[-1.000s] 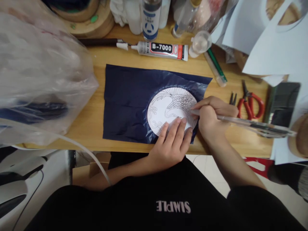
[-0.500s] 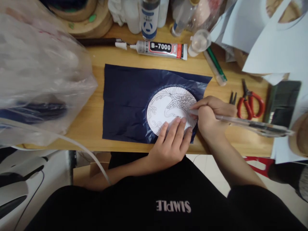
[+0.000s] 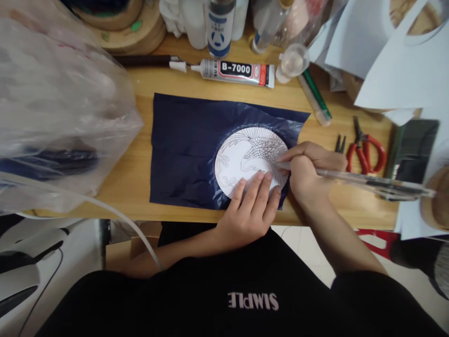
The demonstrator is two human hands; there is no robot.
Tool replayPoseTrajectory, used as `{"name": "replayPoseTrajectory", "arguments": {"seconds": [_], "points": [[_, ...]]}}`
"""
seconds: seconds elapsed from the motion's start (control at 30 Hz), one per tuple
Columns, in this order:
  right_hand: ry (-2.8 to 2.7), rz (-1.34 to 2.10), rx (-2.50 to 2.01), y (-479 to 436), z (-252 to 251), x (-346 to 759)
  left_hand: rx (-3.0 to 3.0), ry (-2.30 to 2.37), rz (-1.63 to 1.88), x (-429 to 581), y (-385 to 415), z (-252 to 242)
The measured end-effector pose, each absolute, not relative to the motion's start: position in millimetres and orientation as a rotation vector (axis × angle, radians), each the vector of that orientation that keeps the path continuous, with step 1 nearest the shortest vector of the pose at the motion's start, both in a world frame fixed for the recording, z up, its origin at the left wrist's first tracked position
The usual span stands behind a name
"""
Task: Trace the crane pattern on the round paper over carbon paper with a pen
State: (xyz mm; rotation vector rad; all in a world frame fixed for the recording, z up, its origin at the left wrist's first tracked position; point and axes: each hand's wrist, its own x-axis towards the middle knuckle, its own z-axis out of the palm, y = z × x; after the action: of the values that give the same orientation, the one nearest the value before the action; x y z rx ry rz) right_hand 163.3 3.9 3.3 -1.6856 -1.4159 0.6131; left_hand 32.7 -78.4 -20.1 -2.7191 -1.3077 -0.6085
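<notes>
A round white paper [image 3: 229,154] with a line drawing of a bird and waves lies on a dark blue sheet [image 3: 182,150]. The fingers of my left hand [image 3: 247,213] are spread flat over the paper's lower edge, pressing on it. My right hand [image 3: 307,171] is closed around a clear pen [image 3: 361,178], whose tip touches the drawing near its right side. The pen's far end points to the right and looks blurred.
Behind the sheet lie a B-7000 glue tube [image 3: 236,72], a bottle [image 3: 220,30] and a green pen [image 3: 317,96]. Red-handled pliers [image 3: 365,152] and a dark phone-like object [image 3: 412,150] are at the right. A plastic bag [image 3: 66,107] covers the left.
The pen's far end has swung slightly to the right, and my right hand has shifted a little. My left hand stays on the paper.
</notes>
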Motion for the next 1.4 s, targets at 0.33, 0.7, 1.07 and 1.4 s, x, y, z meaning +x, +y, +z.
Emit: {"name": "replayPoseTrajectory", "arguments": {"seconds": [0.33, 0.7, 1.07, 1.4], "points": [[-1.475, 0.700, -1.709, 2.3, 8.8, 166.1, -2.717, -1.302, -0.587, 32.7, -78.2, -19.4], [-1.277, 0.576, -1.669, 4.9, -4.6, 166.8, -2.727, -1.302, -0.589, 32.4, -77.5, -17.8], [-1.385, 0.614, -1.634, 6.1, -4.7, 170.2, -2.730, -1.302, -0.587, 32.1, -78.2, -18.4], [-1.336, 0.607, -1.682, 8.3, 0.6, 164.6, -2.712, -1.303, -0.616, 33.2, -77.7, -19.5]]}}
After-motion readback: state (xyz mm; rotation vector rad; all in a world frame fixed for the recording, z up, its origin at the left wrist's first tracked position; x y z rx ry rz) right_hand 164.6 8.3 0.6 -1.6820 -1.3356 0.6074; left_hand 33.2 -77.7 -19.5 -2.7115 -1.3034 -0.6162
